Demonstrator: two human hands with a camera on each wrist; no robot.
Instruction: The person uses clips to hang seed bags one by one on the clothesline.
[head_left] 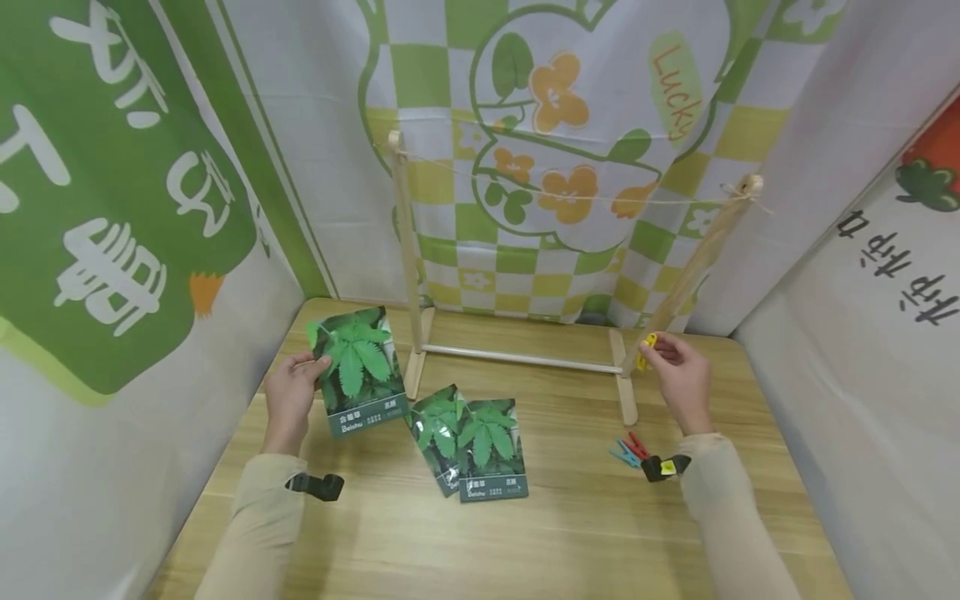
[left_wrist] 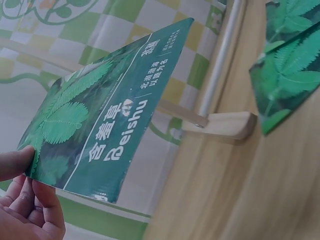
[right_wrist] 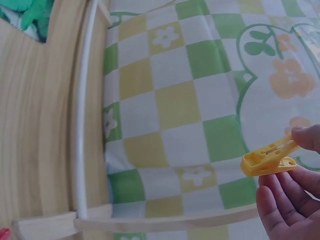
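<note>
L fingers (left_wrist: 48, 205) pinch leaf pkt (head_left: 360, 367) | R fingers (right_wrist: 272, 207) pinch ylw clip (right_wrist: 254, 164)

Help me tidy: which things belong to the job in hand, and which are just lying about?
Likely the job:
packet in the left hand
yellow clip in the right hand
strung wooden frame

Lying about, perhaps for later:
two packets
red and blue clips

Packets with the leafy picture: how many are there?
3. The first packet is in the person's left hand; the second packet and third packet lie on the table, the third partly over the second. Any fully underneath would be hidden.
</note>
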